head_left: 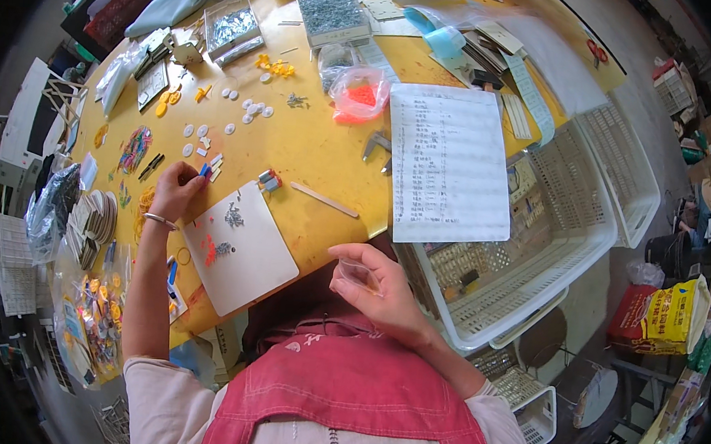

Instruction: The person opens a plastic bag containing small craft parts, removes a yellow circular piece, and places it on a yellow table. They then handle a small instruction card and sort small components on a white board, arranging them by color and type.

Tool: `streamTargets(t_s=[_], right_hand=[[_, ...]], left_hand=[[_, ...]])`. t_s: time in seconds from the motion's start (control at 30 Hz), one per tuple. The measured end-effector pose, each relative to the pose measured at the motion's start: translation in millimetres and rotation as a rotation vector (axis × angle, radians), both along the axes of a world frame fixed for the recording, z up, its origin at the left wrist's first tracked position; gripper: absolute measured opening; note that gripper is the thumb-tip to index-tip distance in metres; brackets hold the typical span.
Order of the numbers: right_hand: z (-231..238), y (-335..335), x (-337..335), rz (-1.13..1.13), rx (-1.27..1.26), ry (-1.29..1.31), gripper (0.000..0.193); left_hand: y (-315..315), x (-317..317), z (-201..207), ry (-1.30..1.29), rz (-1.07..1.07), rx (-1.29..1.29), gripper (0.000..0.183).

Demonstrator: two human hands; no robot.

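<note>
The left hand (177, 191) reaches over the yellow table (302, 151), its fingertips drawn together at a small blue piece (205, 170); I cannot tell whether they grip it or only touch it. The piece is just beyond the white board (264, 252), beside some small white pieces (217, 161). Over the lap, the right hand (385, 294) has thumb and fingers closed on a small clear bag (359, 275).

A light fingertip pinch, one piece at a time, seems best here — and a raised wrist, since a low one could scatter the screws (235, 215) and red pieces (209, 249) on the board. The thin bag probably collapses easily, so its mouth wants spreading.
</note>
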State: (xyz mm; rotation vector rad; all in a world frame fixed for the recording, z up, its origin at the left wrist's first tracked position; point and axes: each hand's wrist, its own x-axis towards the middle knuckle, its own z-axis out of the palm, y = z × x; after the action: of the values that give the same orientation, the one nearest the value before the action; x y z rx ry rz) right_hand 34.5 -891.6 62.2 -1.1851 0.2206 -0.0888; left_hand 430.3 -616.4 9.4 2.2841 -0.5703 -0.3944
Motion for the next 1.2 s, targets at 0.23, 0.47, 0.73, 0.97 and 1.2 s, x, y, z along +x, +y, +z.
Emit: streamTargets(t_s=[0.23, 0.47, 0.73, 0.97, 1.2], right_hand=[[-1, 2, -5, -0.025, -0.009, -0.025, 0.037], [5, 4, -12, -0.062, 0.013, 0.074, 0.039], [7, 10, -6, -0.021, 0.014, 0.109, 0.041], [9, 18, 0, -0.006, -0.002, 0.137, 0.041], [3, 19, 4, -0.046, 0.006, 0.121, 0.039]], left_hand=[[10, 5, -2, 0.026, 0.067, -0.21, 0.014], [29, -3, 13, -0.133, 0.219, -0.217, 0.015], [111, 17, 34, -0.429, 0.336, 0.109, 0.014], [94, 58, 31, -0.574, 0.19, 0.135, 0.015], [77, 97, 2, -0.629, 0.164, 0.44, 0.024]])
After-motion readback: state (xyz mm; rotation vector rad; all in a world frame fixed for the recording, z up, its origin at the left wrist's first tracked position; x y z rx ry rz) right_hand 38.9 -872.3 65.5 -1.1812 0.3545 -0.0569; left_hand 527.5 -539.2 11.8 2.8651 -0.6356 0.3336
